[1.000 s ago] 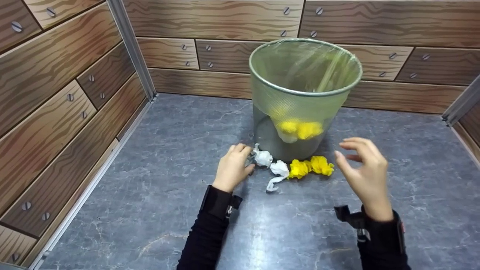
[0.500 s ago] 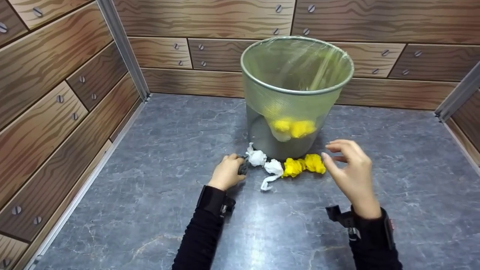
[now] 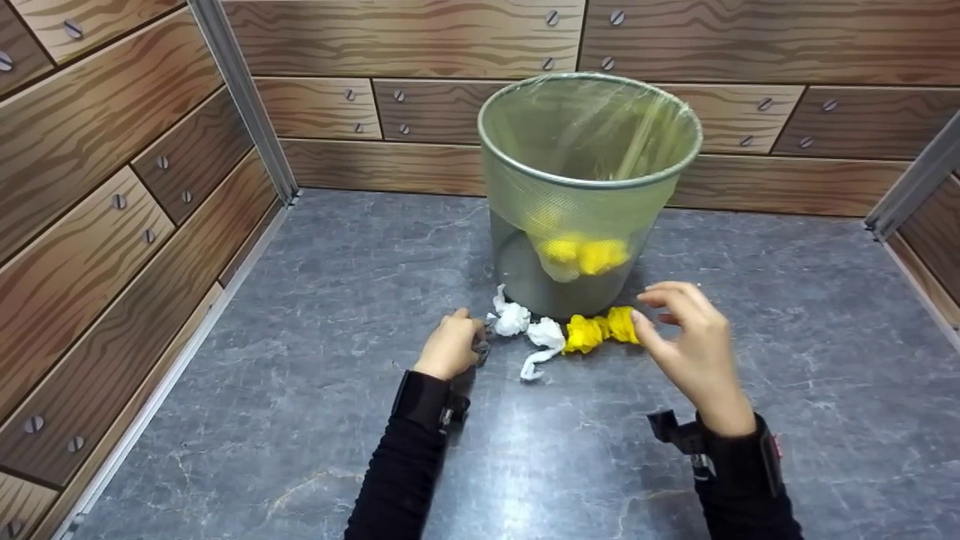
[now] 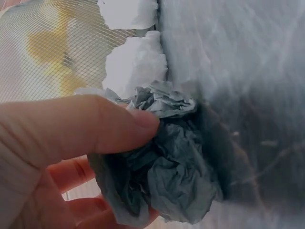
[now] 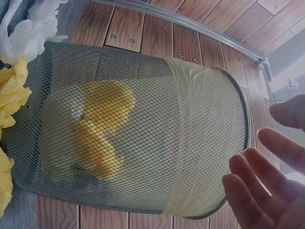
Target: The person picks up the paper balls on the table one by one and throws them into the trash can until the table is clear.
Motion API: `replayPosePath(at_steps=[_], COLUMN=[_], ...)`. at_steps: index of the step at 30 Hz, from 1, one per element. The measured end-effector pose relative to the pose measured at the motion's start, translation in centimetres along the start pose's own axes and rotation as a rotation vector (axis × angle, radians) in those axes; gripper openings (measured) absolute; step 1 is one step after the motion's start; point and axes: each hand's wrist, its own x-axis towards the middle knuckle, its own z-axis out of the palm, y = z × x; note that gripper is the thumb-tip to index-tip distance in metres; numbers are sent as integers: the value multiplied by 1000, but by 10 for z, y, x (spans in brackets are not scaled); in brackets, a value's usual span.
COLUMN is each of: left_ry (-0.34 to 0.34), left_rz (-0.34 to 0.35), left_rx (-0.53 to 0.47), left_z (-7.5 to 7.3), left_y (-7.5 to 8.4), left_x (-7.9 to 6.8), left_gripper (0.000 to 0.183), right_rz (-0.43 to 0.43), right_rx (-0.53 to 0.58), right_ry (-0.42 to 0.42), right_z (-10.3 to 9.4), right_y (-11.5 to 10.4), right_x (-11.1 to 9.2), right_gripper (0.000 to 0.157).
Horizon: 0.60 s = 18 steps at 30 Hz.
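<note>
My left hand (image 3: 452, 346) grips a crumpled ball of dark grey paper (image 4: 176, 171) low over the floor; in the head view the hand mostly hides it. To its right, two crumpled white pieces (image 3: 510, 318) lie at the foot of a mesh waste bin (image 3: 517, 270). Two yellow crumpled balls (image 3: 584, 334) continue the row. Beside the rightmost one hovers my right hand (image 3: 697, 349), fingers loosely bent and holding nothing; whether its thumb touches the ball I cannot tell. Inside the bin, yellow crumpled balls (image 5: 107, 105) show through the mesh.
A translucent yellowish bag (image 3: 592, 206) lines the bin and folds over its rim. Wood-patterned walls (image 3: 420, 165) stand behind and at both sides. The floor (image 3: 315, 420) is grey and marbled.
My left hand has taken hold of the grey paper ball and drawn slightly away from the white pieces. My right hand has come closer to the rightmost yellow ball. The head view has shifted slightly.
</note>
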Motion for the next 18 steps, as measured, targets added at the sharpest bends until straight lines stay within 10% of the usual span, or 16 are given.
replayPosePath(at_steps=[9,18], left_ry=[79,432], left_rz=[-3,232], left_rx=[-11,-121], left_z=[-20,-47], left_y=[8,44], left_x=[-3,-7], left_gripper=[24,19], right_rz=[-8,-9], right_rx=[-2,-15], right_ry=[23,40], right_z=[-2,-3], right_y=[1,4], right_x=[1,0], right_gripper=[18,16])
